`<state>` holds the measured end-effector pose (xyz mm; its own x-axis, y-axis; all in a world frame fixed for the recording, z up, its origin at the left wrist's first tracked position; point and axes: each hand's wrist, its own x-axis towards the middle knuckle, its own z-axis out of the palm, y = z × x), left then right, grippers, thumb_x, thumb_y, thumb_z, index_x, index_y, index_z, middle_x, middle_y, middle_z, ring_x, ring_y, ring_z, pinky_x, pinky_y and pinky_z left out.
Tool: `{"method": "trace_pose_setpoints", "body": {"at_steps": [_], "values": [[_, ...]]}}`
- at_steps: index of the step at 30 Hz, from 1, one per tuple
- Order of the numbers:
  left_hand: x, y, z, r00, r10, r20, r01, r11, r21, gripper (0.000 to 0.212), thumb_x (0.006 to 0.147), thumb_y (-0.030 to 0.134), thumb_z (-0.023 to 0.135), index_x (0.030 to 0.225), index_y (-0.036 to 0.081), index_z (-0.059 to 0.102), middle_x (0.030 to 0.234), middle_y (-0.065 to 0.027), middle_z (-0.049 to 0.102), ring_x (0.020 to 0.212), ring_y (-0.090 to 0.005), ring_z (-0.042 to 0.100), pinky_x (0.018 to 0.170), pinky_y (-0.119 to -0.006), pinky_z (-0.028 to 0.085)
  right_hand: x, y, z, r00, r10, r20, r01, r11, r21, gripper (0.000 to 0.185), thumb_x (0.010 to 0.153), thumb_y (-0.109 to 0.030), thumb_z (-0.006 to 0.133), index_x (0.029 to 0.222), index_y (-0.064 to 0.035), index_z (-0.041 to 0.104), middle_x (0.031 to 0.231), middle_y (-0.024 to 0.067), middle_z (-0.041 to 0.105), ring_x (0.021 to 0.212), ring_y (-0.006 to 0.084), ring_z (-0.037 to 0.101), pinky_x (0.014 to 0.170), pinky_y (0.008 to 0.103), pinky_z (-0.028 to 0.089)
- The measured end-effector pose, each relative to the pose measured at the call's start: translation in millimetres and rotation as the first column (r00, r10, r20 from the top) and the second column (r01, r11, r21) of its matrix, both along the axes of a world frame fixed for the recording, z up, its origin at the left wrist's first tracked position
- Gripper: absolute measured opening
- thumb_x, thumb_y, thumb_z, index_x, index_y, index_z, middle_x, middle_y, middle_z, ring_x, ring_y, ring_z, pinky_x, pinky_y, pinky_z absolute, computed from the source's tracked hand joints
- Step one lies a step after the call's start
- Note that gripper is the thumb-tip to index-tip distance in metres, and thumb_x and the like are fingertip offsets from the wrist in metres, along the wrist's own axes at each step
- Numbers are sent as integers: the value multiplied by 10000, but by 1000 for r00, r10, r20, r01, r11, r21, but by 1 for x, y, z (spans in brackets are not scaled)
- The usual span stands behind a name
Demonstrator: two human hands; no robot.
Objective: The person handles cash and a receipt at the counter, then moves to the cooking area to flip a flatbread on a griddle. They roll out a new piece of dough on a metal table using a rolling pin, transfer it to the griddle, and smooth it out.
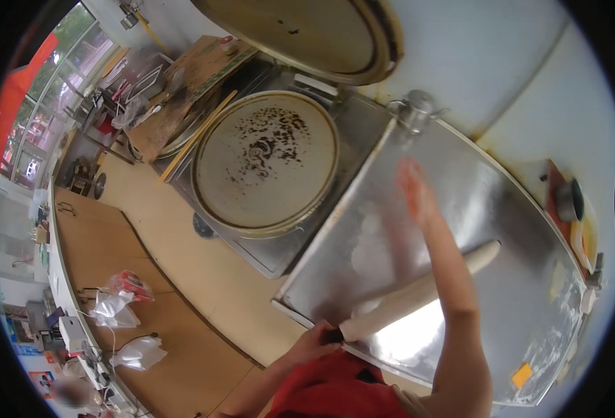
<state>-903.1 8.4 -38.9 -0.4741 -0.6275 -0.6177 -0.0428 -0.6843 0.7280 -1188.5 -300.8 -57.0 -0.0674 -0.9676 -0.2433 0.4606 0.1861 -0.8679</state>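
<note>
My left hand [315, 342] is closed round a dark handle [332, 336] at the near end of a long, whitish roll [391, 312]. The roll lies slantwise on a shiny metal worktop [373, 235]; whether it is a thick rolling pin or dough round a rod, I cannot tell. Blurred and with its fingers stretched, my right hand [416, 193] is above the worktop, beyond the roll, holding nothing that I can see. My right forearm crosses over the roll and hides part of it. A lidded metal pot [419, 111] stands at the worktop's far corner.
Left of the worktop is a round griddle [265, 162] with charred bits, its big lid [312, 36] raised behind. A wooden stick [198, 137] lies along its left side. At right are a metal cup [569, 201] and an orange scraper-like piece [521, 375] near white flour-like smears.
</note>
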Motion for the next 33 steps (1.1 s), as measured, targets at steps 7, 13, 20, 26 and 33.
{"method": "trace_pose_setpoints", "body": {"at_steps": [7, 13, 20, 26, 33], "values": [[15, -46, -10, 991, -46, -123, 59, 992, 110, 194, 968, 160, 568, 1054, 20, 465, 929, -91, 639, 849, -156, 637, 773, -291, 527, -11, -260, -77, 865, -495, 79, 496, 868, 13, 492, 928, -171, 548, 1374, -84, 360, 1237, 66, 537, 1187, 183, 460, 1052, 377, 322], [31, -69, -22, 985, -20, -171, 43, 990, 135, 180, 962, 159, 578, 1016, 36, 458, 854, -72, 624, 795, -135, 628, 743, -281, 529, -5, -255, -91, 704, -701, 113, 695, 713, 90, 182, 935, -83, 557, 1117, -70, 557, 985, 59, 616, 810, 136, 560, 790, 317, 474], [58, -113, -33, 972, -182, -146, 179, 983, -31, 218, 931, 169, 604, 1001, 23, 457, 846, -89, 626, 748, -145, 654, 670, -285, 540, -26, -86, -65, 906, -266, -328, 275, 961, -21, 202, 971, -194, 534, 1087, -37, 585, 987, 26, 630, 805, 99, 555, 719, 227, 427], [79, -155, -33, 913, -385, -135, 367, 920, -139, 282, 925, 233, 617, 1003, 11, 462, 831, -97, 655, 736, -145, 667, 673, -279, 533, 53, 6, 61, 481, 208, -852, -163, 976, 146, 141, 925, -141, 550, 916, -16, 615, 771, 72, 623, 757, 175, 591, 680, 319, 450], [92, -181, -47, 900, -378, -219, 346, 922, -172, 287, 918, 229, 619, 979, 5, 450, 818, -101, 650, 705, -147, 676, 641, -281, 536, 215, -31, 96, -331, 225, -916, -623, 678, 391, 132, 818, -183, 577, 743, -76, 593, 689, 166, 611, 651, 388, 592, 593, 481, 469]]}}
